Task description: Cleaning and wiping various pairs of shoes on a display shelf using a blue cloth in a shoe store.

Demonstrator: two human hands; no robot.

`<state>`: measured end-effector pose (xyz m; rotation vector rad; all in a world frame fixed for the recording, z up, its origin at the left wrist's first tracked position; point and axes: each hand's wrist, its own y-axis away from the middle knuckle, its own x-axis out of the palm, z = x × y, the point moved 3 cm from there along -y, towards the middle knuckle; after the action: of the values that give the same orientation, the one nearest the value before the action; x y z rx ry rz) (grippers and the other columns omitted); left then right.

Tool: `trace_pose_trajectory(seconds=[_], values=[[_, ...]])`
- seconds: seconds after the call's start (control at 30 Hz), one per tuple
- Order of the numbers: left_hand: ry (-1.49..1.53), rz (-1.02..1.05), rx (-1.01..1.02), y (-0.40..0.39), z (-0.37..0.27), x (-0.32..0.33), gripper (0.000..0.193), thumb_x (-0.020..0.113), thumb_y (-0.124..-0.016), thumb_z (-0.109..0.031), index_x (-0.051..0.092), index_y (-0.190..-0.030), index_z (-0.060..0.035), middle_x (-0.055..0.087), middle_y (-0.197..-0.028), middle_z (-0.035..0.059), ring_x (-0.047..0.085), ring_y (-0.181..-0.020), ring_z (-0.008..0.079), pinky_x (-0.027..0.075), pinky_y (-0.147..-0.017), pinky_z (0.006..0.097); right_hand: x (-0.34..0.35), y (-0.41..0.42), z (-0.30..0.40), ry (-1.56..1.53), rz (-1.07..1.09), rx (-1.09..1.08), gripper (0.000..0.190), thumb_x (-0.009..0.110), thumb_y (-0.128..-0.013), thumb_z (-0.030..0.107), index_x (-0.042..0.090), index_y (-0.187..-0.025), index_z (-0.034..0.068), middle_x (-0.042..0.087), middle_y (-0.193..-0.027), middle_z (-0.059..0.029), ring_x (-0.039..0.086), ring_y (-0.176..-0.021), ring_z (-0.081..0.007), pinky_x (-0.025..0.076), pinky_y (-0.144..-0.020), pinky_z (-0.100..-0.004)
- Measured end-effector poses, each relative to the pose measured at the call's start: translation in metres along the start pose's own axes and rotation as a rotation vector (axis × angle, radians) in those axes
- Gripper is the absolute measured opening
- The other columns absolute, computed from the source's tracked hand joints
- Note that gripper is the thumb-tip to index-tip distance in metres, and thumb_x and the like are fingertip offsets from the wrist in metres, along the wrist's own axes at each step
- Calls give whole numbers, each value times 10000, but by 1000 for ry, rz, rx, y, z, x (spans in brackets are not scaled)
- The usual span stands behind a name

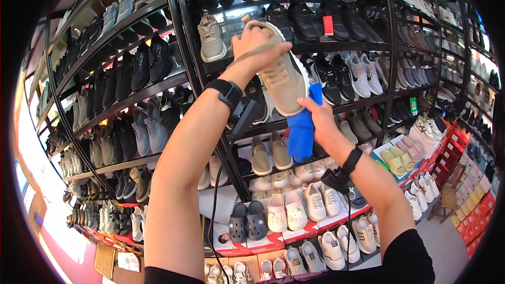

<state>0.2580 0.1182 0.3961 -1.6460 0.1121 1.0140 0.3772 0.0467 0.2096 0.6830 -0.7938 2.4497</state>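
Note:
A beige lace-up sneaker (282, 83) with a white sole is held up in front of the shelves, toe downward. My left hand (256, 49) grips it by the heel and ankle opening, with the thumb across the upper. My right hand (321, 120) touches the toe end with its thumb and holds a blue cloth (302, 138), which hangs below the toe. A similar beige sneaker (212, 39) stands on the upper shelf, left of my left hand.
Black metal shelves (347, 46) full of shoes surround me. Below are dark grey clogs (247, 221), cream clogs (287, 212) and white sneakers on boxes. A wooden chair (449, 193) stands at the right, and a black cable (213, 213) hangs from the left wrist.

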Motion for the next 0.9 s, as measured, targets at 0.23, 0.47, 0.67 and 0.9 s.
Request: trace_pose_trajectory(seconds=[0.23,0.47,0.67,0.9], values=[[379,-635,-86,-4,48,51,855,743,-707,-457,383,-1306,35,408,-1345,250,355,-1282,378,253,-1072,460,14,-81,3,-185,34,218,455,713,-735,91,514,-1136,16,611,-1018,-154,641,-840,-287,555,-716,-468],[1381,43,-376,1,50,108,551,668,-864,-201,392,-1307,-25,574,-1164,147,593,-1031,263,501,-848,443,40,-129,18,-101,162,240,497,741,-759,129,497,-1176,13,614,-1035,-162,646,-851,-311,559,-702,-494],[1601,-67,-424,-28,64,109,421,582,-911,-96,403,-1291,-71,562,-1200,129,606,-1016,283,500,-833,483,59,-164,48,337,275,9,447,720,-809,151,525,-1197,48,631,-1008,-123,648,-815,-243,562,-682,-439],[1444,-75,-369,-67,92,98,398,575,-915,-94,414,-1277,-64,582,-1178,118,611,-1018,264,491,-858,464,74,-209,69,874,413,-223,436,587,-845,7,538,-1272,78,622,-1017,-54,596,-846,-145,515,-753,-311]])
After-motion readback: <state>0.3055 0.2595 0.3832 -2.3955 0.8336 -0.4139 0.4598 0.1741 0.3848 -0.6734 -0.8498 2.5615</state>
